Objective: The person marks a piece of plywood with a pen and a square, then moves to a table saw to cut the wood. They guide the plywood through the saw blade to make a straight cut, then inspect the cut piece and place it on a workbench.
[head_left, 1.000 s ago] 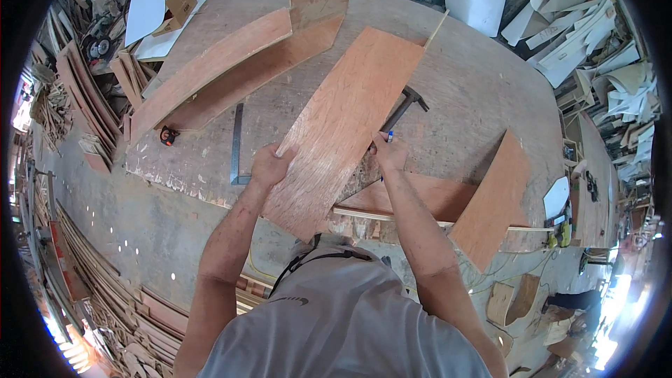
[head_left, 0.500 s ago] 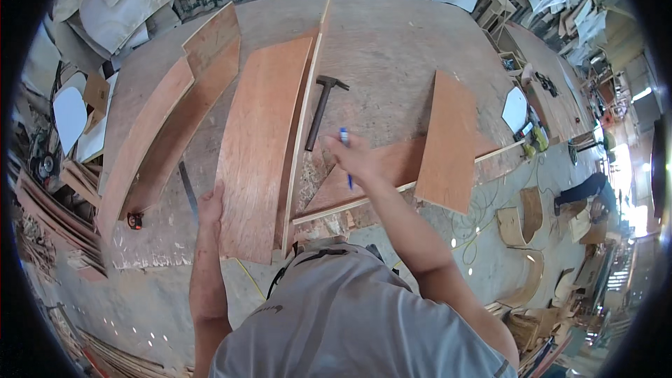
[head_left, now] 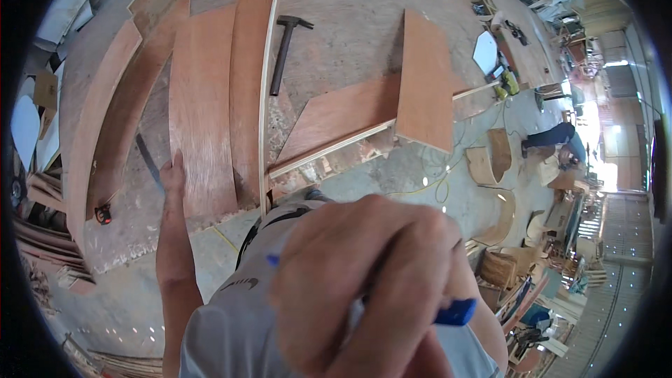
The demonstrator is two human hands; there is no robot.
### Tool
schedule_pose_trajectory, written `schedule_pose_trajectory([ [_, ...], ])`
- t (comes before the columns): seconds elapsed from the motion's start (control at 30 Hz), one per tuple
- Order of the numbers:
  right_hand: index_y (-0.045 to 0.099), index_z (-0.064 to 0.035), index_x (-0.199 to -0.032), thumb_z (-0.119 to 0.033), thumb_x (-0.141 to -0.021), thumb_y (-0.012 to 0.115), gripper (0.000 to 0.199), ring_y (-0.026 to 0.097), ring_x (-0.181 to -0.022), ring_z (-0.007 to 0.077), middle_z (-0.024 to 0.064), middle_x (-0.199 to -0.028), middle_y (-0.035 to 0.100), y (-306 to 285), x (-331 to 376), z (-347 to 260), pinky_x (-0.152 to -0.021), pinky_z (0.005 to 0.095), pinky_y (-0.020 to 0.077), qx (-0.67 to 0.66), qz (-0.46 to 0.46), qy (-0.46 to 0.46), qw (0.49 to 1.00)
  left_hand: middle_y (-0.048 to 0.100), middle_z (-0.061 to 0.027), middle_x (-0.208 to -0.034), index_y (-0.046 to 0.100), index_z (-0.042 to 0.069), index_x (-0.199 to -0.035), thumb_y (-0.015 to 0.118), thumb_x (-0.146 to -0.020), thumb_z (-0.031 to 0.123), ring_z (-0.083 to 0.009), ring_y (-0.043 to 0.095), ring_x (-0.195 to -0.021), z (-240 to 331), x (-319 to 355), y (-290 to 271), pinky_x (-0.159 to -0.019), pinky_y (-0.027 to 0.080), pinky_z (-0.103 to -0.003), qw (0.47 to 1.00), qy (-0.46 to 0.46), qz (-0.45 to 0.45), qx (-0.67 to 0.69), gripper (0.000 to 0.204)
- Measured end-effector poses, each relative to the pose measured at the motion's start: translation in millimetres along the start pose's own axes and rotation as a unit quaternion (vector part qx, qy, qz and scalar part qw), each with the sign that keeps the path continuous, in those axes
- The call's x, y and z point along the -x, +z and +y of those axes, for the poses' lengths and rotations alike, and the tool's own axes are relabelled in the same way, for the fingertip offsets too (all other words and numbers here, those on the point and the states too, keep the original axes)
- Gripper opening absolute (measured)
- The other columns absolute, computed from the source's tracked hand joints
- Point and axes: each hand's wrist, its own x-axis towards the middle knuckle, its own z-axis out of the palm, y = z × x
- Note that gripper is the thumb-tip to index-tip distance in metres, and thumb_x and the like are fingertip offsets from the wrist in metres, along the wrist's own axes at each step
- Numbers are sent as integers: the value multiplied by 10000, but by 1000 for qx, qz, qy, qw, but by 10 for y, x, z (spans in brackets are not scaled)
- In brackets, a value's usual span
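Observation:
Close up before the camera is my right hand [head_left: 371, 273], fingers curled shut round a blue pen [head_left: 456, 312]. One blue end sticks out on the right and a bit of the other on the left; the hand hides the rest. Further left, my left hand [head_left: 173, 176] grips the near left edge of a curved plywood panel [head_left: 203, 105]. This panel leans beside another board with a pale upright edge [head_left: 267, 91]. A dark claw hammer [head_left: 284, 56] lies just right of that edge.
A curved plywood piece [head_left: 105, 112] stands at the left, with a tape measure [head_left: 103, 214] and a dark flat strip [head_left: 148, 159] near it. Two plywood boards [head_left: 425, 80] overlap at the table's right edge. A person [head_left: 553, 140] bends over far right, beyond cables on the floor.
My right hand has risen from above the table toward the camera, still holding the pen. The panel at my left hand has tilted left, away from the upright edge. The view has shifted.

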Motion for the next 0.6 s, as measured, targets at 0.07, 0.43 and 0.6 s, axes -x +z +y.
schedule_pose_trajectory([
  [0.07,661,85,-1007,-373,-960,564,471,634,-721,252,150,-868,683,-49,-78,59,-678,372,525,-19,-63,31,997,696,-82,-816,693,-84,-964,677,-903,381,-176,620,-769,109,64,-21,-726,492,-321,999,-9,-8,-48,470],
  [0.43,589,-45,-833,-161,-942,605,160,543,-568,148,52,-685,567,-3275,30,1249,-477,311,463,286,354,367,811,692,-89,-847,679,-54,-1017,597,-960,239,-164,632,-797,-149,1318,-464,-718,495,-318,994,95,17,-58,310],
  [0.6,508,-59,-1072,-200,-977,547,175,564,-631,213,79,-803,589,-4515,184,1156,-510,348,505,236,520,412,710,560,25,-730,679,-24,-1009,616,-960,276,-71,481,-633,-457,1870,-515,-566,402,-260,998,-19,27,54,311],
])
